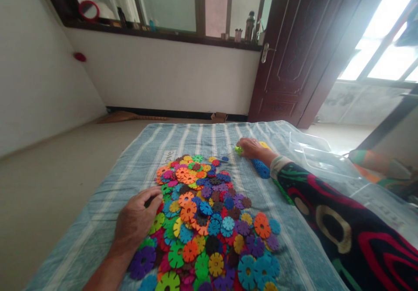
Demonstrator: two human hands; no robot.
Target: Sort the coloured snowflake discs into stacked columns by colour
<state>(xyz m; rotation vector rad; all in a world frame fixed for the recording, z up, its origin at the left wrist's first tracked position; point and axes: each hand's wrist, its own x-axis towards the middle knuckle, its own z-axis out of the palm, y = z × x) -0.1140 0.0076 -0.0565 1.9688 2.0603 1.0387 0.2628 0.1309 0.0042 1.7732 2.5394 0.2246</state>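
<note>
Nearest the viewer, a dark sleeve (326,221) with red, green and tan shapes crosses the right side of the desk (85,238), which is covered in blue-and-white striped cloth. Center: a broad, overlapping pile (202,221) of notched plastic discs in orange, blue, purple, green, yellow, red, brown and black. Left hand (137,217): loosely curled, thumb slightly apart from the fingers, at the pile's left edge; whether a disc lies under the fingertips cannot be told. Right hand (251,147): beyond the pile, fingers bent and close together, tips touching a light green disc (239,150); the thumb is hidden, so the grip cannot be judged. About this hand: yellow discs (264,144) just behind it, a blue row (260,168) beside the wrist, and a green row (284,193) partly under the forearm. Right: clear boxes (310,142). Background: a brown door (290,55) and a ledge (183,37) bearing a bottle (250,27) and a red-rimmed mirror (89,11).
</note>
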